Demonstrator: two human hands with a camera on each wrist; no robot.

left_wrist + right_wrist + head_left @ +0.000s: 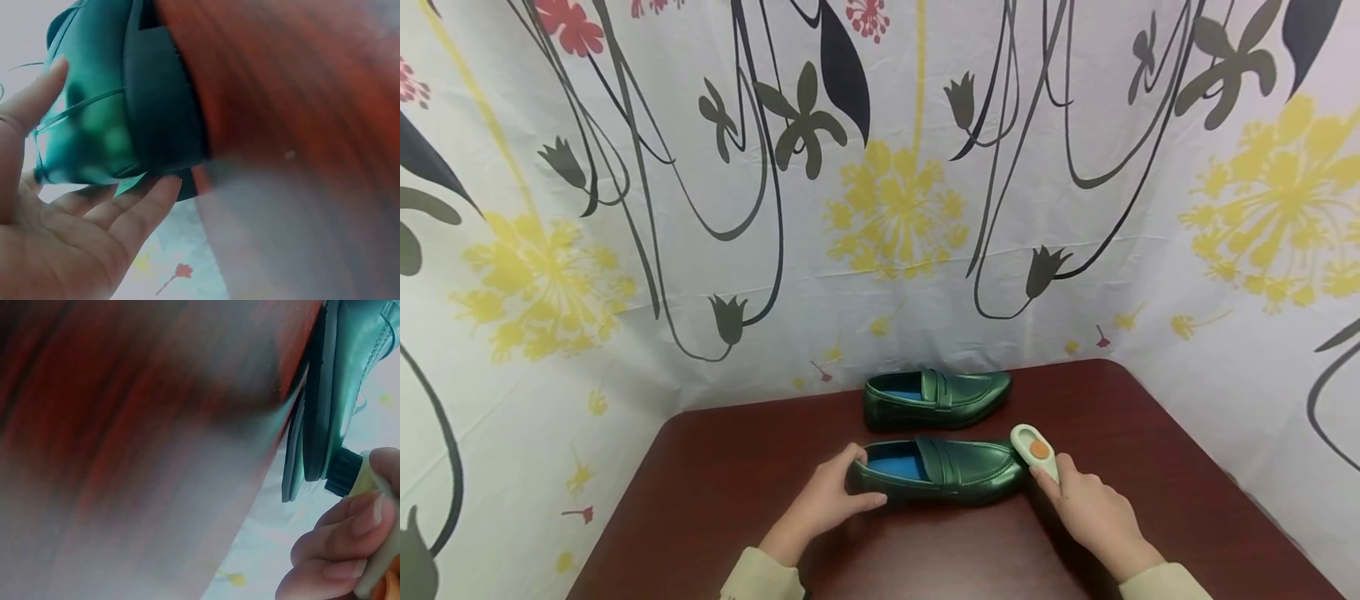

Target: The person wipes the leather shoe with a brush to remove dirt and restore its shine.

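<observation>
A shiny green loafer [951,471] with a blue insole lies on its sole, toe to the right. My left hand [833,497] grips its heel, thumb on the near side and fingers round the back; the left wrist view shows the heel [94,134] between thumb and fingers. In my right hand [1093,510] is a small shoe brush [1033,450] with a pale green handle and an orange oval on it. The dark bristles [345,470] meet the loafer's toe just above the sole edge in the right wrist view.
Behind the held shoe stands a second green loafer [936,400], also pointing right. Both sit on a dark red-brown wooden table [722,467] with rounded back corners. White cloth [895,317] printed with flowers hangs round the back and sides.
</observation>
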